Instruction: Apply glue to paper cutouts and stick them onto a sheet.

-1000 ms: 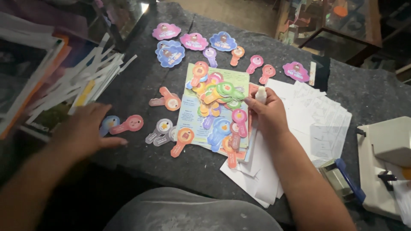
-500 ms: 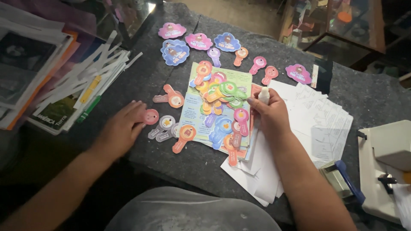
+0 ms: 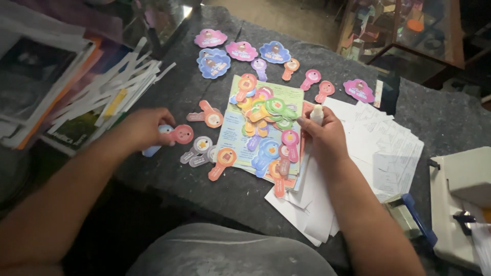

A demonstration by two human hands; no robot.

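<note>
Leftmost, a heap of white paper strips [image 3: 110,94] lies over a stack of magazines [image 3: 46,87] at the edge of the dark grey table [image 3: 204,189]. Next to it the left hand [image 3: 140,129] rests on the table with its fingers curled around a pink key-shaped cutout [image 3: 181,134], pinching it just above a blue one [image 3: 152,149]. Just right of that lie grey cutouts [image 3: 197,152] and two orange ones [image 3: 221,162]. In the middle a printed sheet [image 3: 240,148] carries a pile of coloured cutouts [image 3: 268,115], and cloud-shaped stickers [image 3: 240,51] sit in a row further back. The right hand [image 3: 325,140] rests on the sheet's right edge, fingers closed around a small white glue stick [image 3: 317,113] held upright. Right of it spreads a fan of white papers [image 3: 388,148], then a blue-handled stapler [image 3: 414,217] and a white box [image 3: 463,204] at the far right
</note>
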